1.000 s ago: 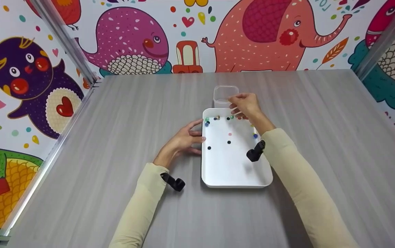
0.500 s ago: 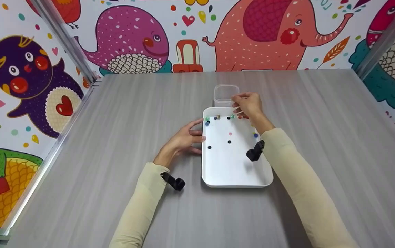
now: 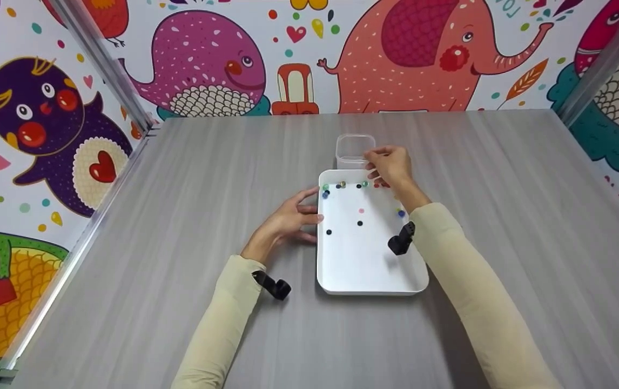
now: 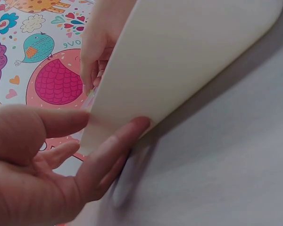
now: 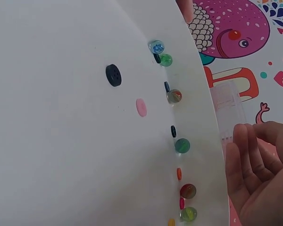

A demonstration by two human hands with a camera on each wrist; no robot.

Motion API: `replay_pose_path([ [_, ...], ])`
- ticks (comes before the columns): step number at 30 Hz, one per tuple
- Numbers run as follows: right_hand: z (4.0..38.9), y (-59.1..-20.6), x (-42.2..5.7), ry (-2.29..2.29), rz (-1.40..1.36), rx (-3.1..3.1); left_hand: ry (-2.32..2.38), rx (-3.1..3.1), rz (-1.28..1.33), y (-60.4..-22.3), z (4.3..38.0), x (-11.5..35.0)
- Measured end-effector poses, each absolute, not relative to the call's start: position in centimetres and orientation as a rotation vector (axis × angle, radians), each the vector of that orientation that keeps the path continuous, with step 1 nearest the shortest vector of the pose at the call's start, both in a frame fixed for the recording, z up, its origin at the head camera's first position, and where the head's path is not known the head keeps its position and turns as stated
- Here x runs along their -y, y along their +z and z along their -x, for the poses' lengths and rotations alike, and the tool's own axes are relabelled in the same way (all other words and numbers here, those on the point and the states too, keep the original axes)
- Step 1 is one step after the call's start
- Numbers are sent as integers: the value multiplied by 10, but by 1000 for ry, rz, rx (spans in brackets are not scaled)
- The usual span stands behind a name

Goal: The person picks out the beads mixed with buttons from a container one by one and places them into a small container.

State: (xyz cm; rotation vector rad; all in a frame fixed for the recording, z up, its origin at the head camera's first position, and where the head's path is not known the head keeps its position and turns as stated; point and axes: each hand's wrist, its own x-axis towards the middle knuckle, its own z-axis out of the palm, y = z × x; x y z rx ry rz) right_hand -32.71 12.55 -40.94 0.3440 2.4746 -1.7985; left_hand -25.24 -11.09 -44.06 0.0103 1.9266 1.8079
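Head view: left hand [image 3: 287,219] spreads fingers against the left edge of the tray [image 3: 366,267]; right hand [image 3: 390,165] joins fingertips at the box [image 3: 346,163], whether on something I cannot tell. Marbles [image 5: 188,191] and buttons [image 5: 113,75] mostly line the far edge; table [image 3: 509,200] stretches wide either side.

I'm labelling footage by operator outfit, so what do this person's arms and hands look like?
The left sleeve and right sleeve are long, plain and cream-coloured, reaching the wrists. A small black device juts from each cuff: left wrist device, right wrist device. The left hand and right hand show no gloves. No cables are visible.
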Motion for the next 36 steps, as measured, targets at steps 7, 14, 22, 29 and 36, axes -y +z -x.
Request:
replay_pose_path([
  [7, 328, -411, -126, -1783, -344, -2477, 1806, -1928, -12, -441, 253, 112],
  [14, 330, -411, -126, -1777, -340, -2493, 1799, -1947, -7, -442, 253, 112],
  [22, 330, -412, -127, -1767, -322, -2505, 1796, -1949, 5, -441, 253, 111],
  [29, 329, -410, -127, -1762, -329, -2500, 1798, -1949, 3, -441, 252, 111],
  [36, 328, -409, -130, -1781, -320, -2495, 1802, -1939, 3, -441, 253, 111],
])
